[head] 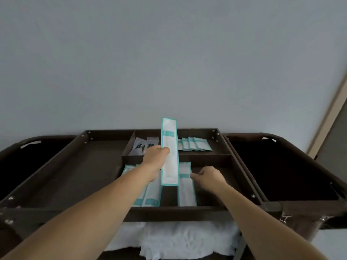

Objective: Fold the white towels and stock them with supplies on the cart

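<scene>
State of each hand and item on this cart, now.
left hand: grips the held packet.
held packet: raised, upright.
right hand: fingers curled at the lying packet's edge; grip unclear.
lying packet: flat in the near compartment.
small sachets: overlapped in the far compartment.
white towels: piled beneath the top tray.

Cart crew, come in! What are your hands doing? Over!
Left hand grips long teal-edged packet, raised over tray. Right hand at flat packet in front compartment, grip unclear. White towels on shelf below. Nothing blocking.

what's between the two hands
Head view: the upright teal-edged packet held by the left hand, then a flat packet lying beside the right hand.
</scene>
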Action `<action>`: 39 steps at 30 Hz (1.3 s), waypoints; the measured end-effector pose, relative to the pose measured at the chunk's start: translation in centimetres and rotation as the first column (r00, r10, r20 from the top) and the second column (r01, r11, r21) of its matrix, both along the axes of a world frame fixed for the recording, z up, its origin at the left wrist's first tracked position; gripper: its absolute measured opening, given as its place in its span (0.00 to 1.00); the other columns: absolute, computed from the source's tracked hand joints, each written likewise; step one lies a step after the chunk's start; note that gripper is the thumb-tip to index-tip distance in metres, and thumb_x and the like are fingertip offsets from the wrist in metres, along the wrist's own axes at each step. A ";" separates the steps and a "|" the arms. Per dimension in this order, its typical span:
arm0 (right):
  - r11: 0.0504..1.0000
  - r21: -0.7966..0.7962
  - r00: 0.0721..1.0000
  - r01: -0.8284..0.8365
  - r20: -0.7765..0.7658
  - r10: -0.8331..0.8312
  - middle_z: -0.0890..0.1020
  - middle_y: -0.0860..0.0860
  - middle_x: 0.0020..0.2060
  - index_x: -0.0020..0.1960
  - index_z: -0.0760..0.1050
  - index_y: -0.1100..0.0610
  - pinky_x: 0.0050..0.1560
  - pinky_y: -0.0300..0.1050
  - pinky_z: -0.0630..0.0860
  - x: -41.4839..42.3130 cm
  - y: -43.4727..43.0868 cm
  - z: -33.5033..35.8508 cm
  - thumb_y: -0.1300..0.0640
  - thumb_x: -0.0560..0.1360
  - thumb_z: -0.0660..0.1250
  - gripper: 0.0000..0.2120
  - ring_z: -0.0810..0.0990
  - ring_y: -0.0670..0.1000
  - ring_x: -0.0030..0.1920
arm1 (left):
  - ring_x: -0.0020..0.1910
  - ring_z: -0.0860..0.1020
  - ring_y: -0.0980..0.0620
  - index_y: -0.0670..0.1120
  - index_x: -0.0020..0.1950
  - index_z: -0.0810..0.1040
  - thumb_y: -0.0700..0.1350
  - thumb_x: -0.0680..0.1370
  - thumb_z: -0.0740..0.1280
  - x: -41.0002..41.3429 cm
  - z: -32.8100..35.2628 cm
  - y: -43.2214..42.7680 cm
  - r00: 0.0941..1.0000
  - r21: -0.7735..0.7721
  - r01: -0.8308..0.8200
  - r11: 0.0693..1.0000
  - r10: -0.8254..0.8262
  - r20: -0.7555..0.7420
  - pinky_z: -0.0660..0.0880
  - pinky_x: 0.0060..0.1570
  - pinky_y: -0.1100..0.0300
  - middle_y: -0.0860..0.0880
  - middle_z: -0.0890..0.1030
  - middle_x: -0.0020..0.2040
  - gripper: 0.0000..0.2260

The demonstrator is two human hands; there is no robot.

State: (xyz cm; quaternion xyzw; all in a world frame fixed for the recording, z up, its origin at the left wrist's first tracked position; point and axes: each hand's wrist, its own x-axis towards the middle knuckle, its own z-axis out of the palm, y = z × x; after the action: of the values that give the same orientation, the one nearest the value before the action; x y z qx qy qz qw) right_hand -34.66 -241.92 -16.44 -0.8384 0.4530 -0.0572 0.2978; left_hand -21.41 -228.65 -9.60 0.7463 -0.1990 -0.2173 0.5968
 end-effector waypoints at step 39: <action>0.991 0.131 0.992 0.038 -0.128 -0.021 0.79 0.49 0.36 0.41 0.75 0.57 0.30 0.39 0.69 -2.4 -2.4 -2.4 0.43 0.68 0.78 0.20 0.78 0.47 0.35 | 0.36 0.80 0.53 0.45 0.48 0.80 0.43 0.80 0.63 -0.3 -1.0 -0.3 0.982 0.112 0.113 0.987 -0.128 0.136 0.71 0.31 0.62 0.47 0.83 0.46 0.07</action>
State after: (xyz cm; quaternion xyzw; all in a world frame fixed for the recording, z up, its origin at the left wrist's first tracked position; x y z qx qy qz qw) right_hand -37.02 -244.33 -18.86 -0.8119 0.4859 0.0218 0.3228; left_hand -21.74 -228.97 -10.65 0.7766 -0.2744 -0.2089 0.5272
